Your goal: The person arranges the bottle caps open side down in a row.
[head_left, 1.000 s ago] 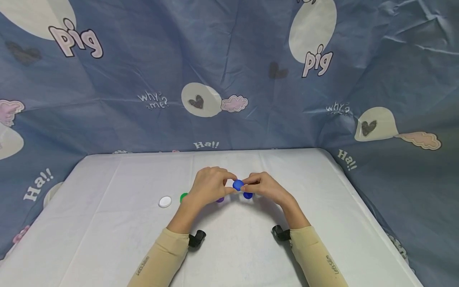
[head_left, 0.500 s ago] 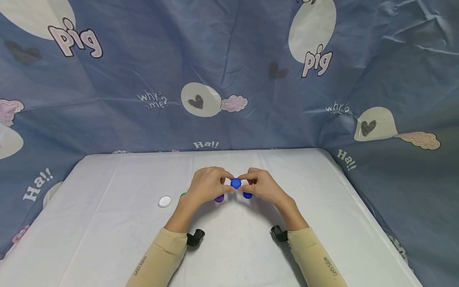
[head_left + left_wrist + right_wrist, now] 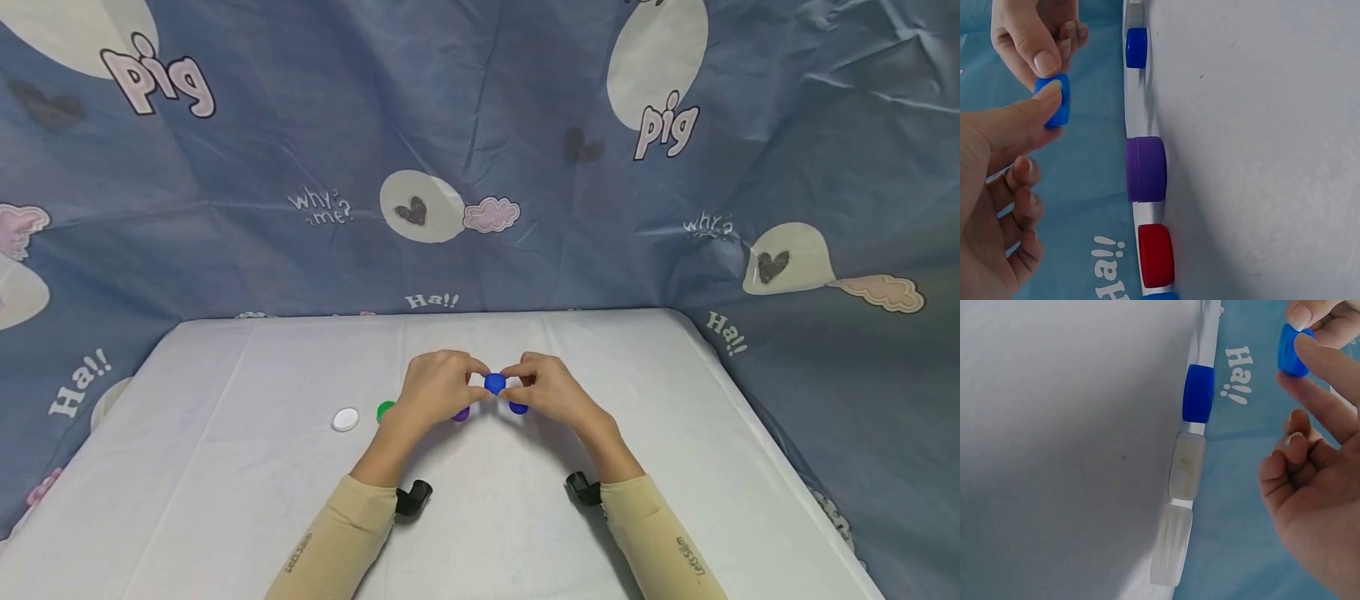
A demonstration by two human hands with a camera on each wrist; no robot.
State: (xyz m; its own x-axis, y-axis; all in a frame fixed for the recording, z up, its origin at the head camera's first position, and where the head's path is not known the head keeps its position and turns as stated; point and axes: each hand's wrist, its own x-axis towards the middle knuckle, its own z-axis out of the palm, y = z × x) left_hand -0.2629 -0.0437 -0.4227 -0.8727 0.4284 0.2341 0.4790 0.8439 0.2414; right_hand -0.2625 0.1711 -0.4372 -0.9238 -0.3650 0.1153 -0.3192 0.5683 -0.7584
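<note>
Pinched light-blue bottle cap point(image 3: 495, 383) with left hand point(image 3: 437, 387) and right hand point(image 3: 553, 388), above white table point(image 3: 487, 525). Apparently handled it mid-air; next likely needed one firm pinch before loosening the other.

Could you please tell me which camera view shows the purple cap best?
The left wrist view: the purple cap appears large and unobstructed there. The head view shows only a small part, the rest hidden behind the left hand; the right wrist view does not show it.
</note>
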